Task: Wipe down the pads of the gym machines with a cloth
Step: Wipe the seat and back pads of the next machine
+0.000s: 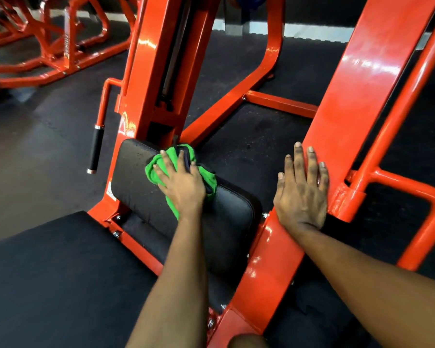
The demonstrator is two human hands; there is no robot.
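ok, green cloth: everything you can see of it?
The green cloth is bright green, soft-looking fabric, bunched into folds, with a dark strip showing near its top. It lies on the upper part of the black pad, pressed there by the left hand, whose spread fingers cover most of it; edges stick out around the hand.
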